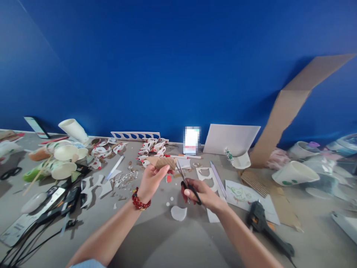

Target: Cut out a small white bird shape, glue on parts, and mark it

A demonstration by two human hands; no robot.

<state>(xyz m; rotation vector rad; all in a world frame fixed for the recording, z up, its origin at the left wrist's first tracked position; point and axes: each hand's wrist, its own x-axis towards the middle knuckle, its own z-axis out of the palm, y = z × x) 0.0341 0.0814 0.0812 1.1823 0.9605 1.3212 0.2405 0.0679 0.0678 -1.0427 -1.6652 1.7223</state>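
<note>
Near the middle of the head view, my left hand (155,181) pinches a brown piece of cardboard (165,163) between thumb and fingers. A red beaded bracelet circles that wrist. My right hand (196,191) is closed around black-handled scissors (182,173), whose blades point up and left to the cardboard's right end. Whether the blades are parted is hard to tell. Below the hands lie a white curved cutout (179,213) and small white discs. A red scrap (169,179) rests under the cardboard.
White-and-red cutouts (152,147) are heaped behind my left hand. A lit phone (191,140) stands by the blue wall. On the right are a glue gun (260,219), a drawing (242,195) and cups (295,173); cables (28,238) and more cups (64,169) are left.
</note>
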